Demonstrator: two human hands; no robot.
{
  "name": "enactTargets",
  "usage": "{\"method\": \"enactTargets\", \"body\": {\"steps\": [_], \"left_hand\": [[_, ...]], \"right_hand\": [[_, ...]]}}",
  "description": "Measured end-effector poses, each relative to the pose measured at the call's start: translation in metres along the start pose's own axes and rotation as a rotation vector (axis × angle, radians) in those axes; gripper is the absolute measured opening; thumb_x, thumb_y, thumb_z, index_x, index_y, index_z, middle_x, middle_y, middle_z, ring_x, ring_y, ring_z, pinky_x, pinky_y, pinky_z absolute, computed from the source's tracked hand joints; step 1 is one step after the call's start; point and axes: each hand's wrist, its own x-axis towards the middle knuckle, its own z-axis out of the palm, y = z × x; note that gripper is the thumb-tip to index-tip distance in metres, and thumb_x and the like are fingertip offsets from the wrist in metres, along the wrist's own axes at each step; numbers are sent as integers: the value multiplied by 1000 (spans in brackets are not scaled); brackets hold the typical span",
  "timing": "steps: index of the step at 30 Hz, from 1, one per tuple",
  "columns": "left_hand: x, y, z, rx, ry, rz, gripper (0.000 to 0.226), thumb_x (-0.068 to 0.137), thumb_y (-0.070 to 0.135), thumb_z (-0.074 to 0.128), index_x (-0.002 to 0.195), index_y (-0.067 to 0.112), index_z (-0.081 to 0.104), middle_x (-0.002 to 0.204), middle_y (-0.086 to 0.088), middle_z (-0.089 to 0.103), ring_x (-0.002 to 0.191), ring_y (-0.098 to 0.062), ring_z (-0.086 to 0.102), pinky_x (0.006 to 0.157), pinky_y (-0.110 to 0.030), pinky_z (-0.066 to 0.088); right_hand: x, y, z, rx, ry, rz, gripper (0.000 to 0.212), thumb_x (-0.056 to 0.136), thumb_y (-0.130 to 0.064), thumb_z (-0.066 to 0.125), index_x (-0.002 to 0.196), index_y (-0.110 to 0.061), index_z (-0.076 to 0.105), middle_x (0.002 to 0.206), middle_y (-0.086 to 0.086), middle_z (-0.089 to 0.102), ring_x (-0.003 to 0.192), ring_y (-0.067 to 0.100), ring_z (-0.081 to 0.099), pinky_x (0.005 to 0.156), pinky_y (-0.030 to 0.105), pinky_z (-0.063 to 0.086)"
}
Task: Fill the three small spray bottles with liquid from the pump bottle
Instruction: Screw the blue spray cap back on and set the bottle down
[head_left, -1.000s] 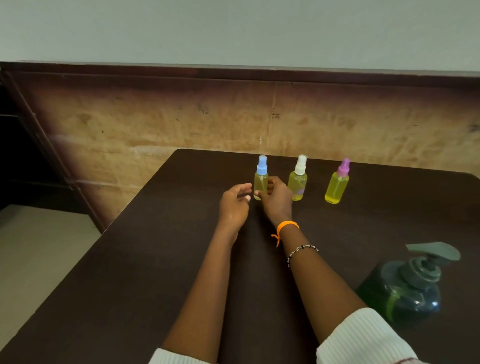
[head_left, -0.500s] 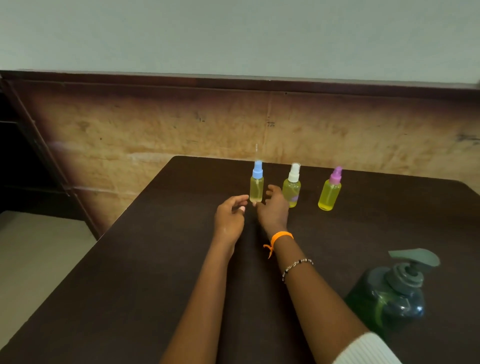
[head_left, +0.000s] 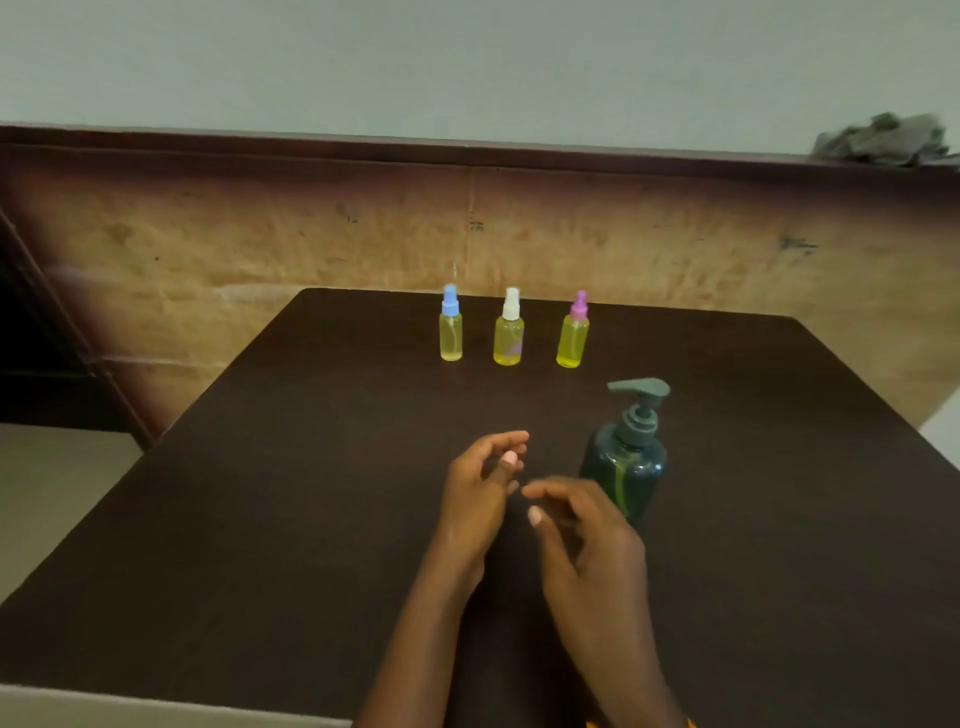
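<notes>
— Spray bottles: where are they found, and what is held in them?

— Three are stood upright in a row near the far edge of the dark surface (head_left: 260, 519): a blue-capped bottle (head_left: 450, 332), a white-capped bottle (head_left: 508, 335) and a pink-capped bottle (head_left: 573, 338). Each clear, round body is seen filled with yellow liquid almost to the neck.

— And the pump bottle (head_left: 626, 462)?

— It is set nearer the middle, well apart from the row; a dark tinted, rounded plastic body with greenish liquid inside is topped by a grey pump head.

— What is gripped by the hands?

— Nothing. The left hand (head_left: 480, 493) and the right hand (head_left: 592, 540) are held just above the matte surface, fingers loosely curled, the right just beside the pump bottle.
</notes>
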Motion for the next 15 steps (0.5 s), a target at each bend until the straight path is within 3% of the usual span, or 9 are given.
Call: {"method": "enactTargets", "body": {"steps": [3,6,10,13,15], "left_hand": [[-21,-5,20,24,-52,-2,29,97,5,43,104,26,61,103,14,61,104,-3,57,85,-16,47],[-28,-4,31,36,-85,-15,26,96,6,48,105,26,61,103,17,60,104,-1,57,86,-16,48],[-33,-3,40,65,-129,-7,28,90,8,59,110,27,59,110,13,62,98,4,58,83,-14,49],[-31,-6,42,51,-154,-5,33,86,9,64,110,32,59,115,12,62,105,1,58,82,-14,49],[-28,-8,42,33,-153,-29,33,86,10,64,107,35,60,115,12,63,108,-1,58,88,-20,50]], "right_hand": [[-19,10,-33,-8,235,47,26,82,-6,66,85,-32,62,86,-15,62,83,3,60,73,13,47],[-15,27,-58,14,331,164,34,81,-7,68,92,-35,53,96,-14,56,87,2,56,76,17,47],[2,56,-72,-30,100,276,69,77,-11,74,135,-21,38,131,-6,42,114,3,44,94,18,38],[15,66,-68,27,-50,281,85,74,-10,77,143,-23,28,141,-10,38,127,3,37,105,25,36],[23,69,-67,67,-131,270,84,73,-10,77,138,-32,29,132,-23,41,121,-5,42,98,17,41]]}}
